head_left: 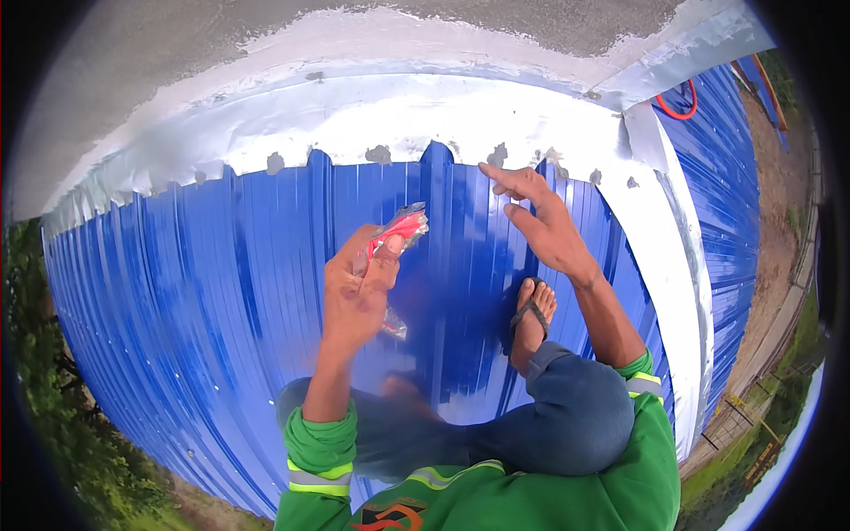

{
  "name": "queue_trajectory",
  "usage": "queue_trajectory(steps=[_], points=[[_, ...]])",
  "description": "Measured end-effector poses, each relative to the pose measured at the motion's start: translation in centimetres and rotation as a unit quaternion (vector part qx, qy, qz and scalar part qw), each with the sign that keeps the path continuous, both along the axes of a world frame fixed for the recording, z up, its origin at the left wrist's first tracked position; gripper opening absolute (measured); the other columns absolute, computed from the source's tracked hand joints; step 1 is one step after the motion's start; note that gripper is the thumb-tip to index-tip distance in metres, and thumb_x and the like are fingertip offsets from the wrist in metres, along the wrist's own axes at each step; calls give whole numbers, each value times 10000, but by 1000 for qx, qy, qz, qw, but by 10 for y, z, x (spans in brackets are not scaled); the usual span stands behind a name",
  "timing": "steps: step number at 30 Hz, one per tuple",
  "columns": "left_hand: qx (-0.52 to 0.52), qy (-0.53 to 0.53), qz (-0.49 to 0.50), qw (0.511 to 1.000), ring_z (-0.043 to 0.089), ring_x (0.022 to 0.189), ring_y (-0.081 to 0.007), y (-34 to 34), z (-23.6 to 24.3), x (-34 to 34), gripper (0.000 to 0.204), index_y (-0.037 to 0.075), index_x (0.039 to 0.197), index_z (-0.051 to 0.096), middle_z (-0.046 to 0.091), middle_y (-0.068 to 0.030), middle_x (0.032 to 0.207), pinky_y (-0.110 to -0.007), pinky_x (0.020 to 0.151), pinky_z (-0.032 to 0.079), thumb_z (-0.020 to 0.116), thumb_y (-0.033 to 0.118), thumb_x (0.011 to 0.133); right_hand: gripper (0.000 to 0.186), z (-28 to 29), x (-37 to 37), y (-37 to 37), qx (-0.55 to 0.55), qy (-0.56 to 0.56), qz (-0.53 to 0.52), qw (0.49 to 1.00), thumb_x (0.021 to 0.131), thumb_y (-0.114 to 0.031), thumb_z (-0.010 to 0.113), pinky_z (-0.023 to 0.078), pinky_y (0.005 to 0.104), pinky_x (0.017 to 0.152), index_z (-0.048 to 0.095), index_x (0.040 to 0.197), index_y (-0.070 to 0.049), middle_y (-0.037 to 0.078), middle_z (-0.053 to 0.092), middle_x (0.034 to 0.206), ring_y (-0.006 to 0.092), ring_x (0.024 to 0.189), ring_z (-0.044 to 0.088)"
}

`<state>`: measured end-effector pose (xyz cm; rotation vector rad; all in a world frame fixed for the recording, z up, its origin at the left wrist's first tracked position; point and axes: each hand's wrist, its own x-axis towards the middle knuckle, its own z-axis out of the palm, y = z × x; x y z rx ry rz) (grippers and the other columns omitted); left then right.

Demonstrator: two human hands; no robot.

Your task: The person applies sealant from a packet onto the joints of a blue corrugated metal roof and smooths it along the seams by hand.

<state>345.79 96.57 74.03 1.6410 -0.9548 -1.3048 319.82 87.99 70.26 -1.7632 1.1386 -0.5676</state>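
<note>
My left hand (351,296) is closed around a crumpled red and silver foil packet (403,227), its torn-looking end sticking out past the thumb. A lower bit of the foil shows below the fingers. My right hand (551,232) is held out with the index finger stretched toward the lower edge of the silver metal flashing (381,111). Its thumb stands apart and the other fingers are partly bent, with nothing in them. Near that fingertip a grey sealant patch (498,155) covers a spot on the flashing; whether the finger touches the metal, I cannot tell.
I crouch on a blue ribbed metal roof (274,257), one sandalled foot (531,310) planted near my right hand. A grey plastered wall (425,31) rises ahead. White flashing (668,265) runs down the right side. Beyond it lies a red ring (677,113). Ground and greenery show past the roof edges.
</note>
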Motion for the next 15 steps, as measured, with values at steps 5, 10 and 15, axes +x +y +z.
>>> queue_trajectory(steps=[5,10,15], points=[[-1,26,5,1000,408,648,-44,3,0,5,283,31,1023,693,524,41,704,-225,562,328,659,309,987,541,44,47,17,151,-118,82,978,865,31,522,430,361,982,622,1369,-139,107,572,1262,247,1159,530],[-21,-6,28,999,507,727,-47,6,-5,15,166,3,1038,685,621,4,815,-219,632,416,657,147,962,518,38,60,18,208,-170,80,960,874,16,526,413,352,1004,611,1370,-106,94,549,1360,222,1217,504],[-71,-40,7,997,487,696,-41,9,-9,17,151,-2,1033,679,604,6,802,-217,600,381,625,113,951,483,28,68,22,292,-224,71,927,889,-2,521,372,348,1059,606,1360,-68,73,517,1388,206,1261,467]])
